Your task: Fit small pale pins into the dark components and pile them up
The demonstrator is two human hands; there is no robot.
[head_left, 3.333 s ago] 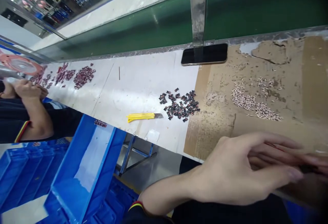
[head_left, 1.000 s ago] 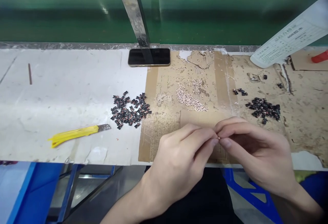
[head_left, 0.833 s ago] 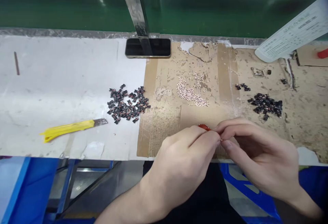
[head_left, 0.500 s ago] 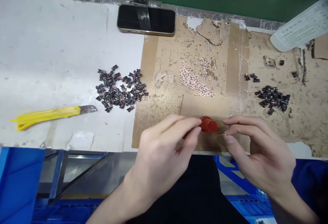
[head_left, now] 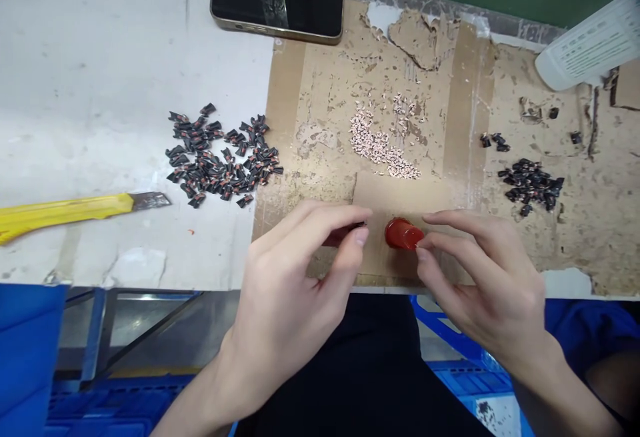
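A red, cup-like cylinder (head_left: pixel 397 233) stands on the cardboard between my hands. My right hand (head_left: pixel 483 274) has thumb and a finger pinched at the cylinder's top edge, with a tiny copper-coloured piece barely showing at the tips; its index finger is stretched out above. Left of the cylinder, my left hand (head_left: pixel 300 284) is closed, and a small black piece (head_left: pixel 358 225) shows between thumb and index finger. Beyond the hands lies a scattered heap of tiny pinkish-copper pieces (head_left: pixel 377 147).
Small black parts form one pile (head_left: pixel 220 157) at left and another (head_left: pixel 530 184) at right. A yellow utility knife (head_left: pixel 65 214) with bare blade lies at the left. A phone (head_left: pixel 277 0) rests at the back, and a white bottle (head_left: pixel 590 44) at the back right.
My left hand has moved left, away from the red cylinder. My right hand has come left to the cylinder's top edge. The camera view has shifted slightly.
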